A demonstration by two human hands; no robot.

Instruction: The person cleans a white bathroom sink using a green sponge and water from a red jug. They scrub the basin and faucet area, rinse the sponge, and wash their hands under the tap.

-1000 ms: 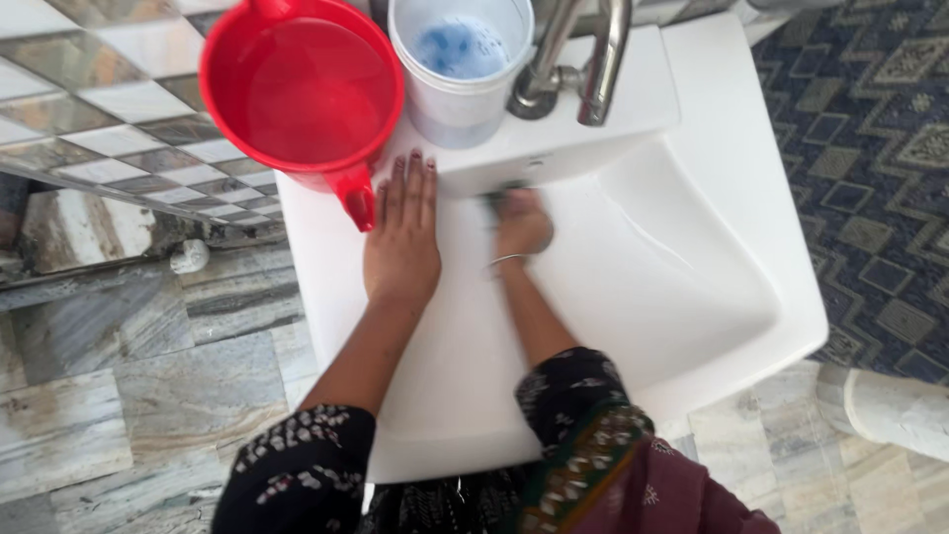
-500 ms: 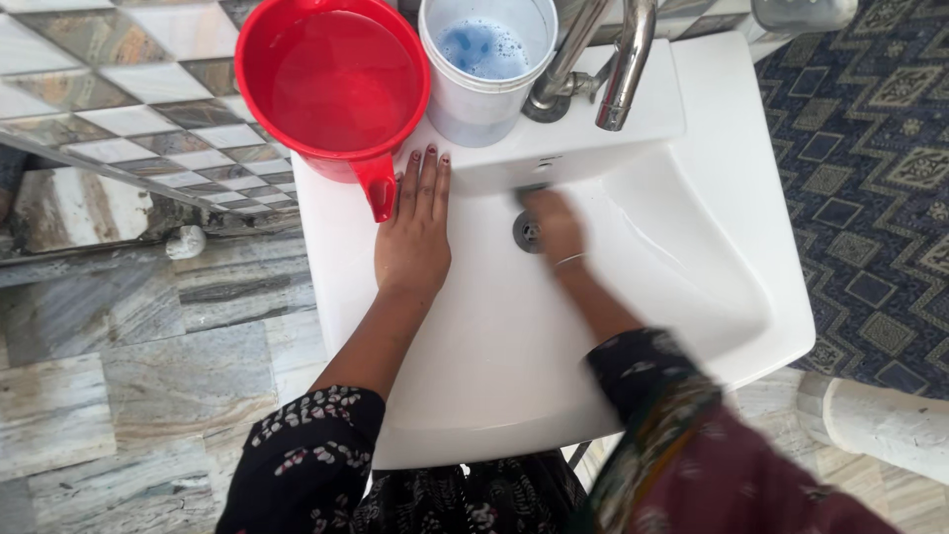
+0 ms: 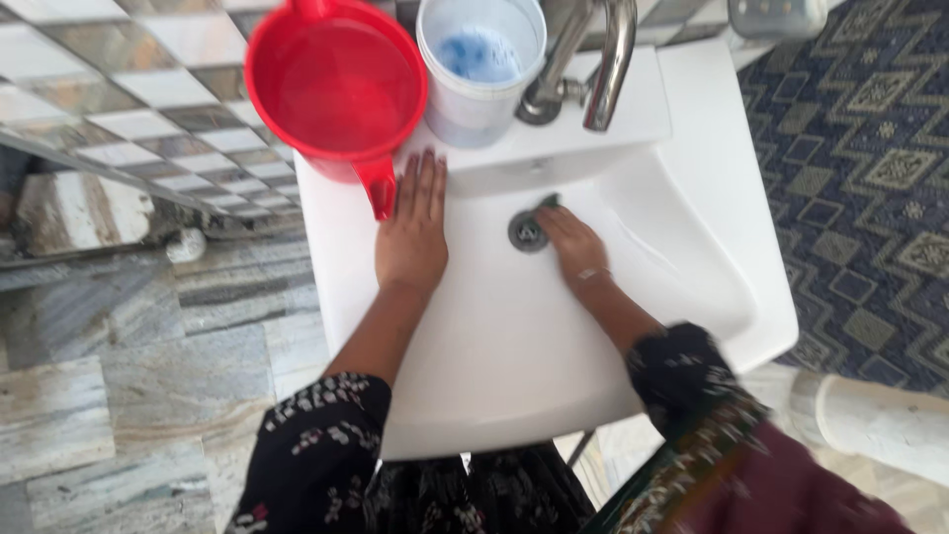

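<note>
red jug [image 3: 336,84], white cup [image 3: 479,64], tap [image 3: 583,59] crowd sink's back ledge [image 3: 643,109]

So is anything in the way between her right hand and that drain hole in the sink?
Nothing visible. The right hand lies in the white basin right beside the drain, pressing a dark scrubber at its fingertips. The left hand rests flat on the rim, clear of it.
</note>
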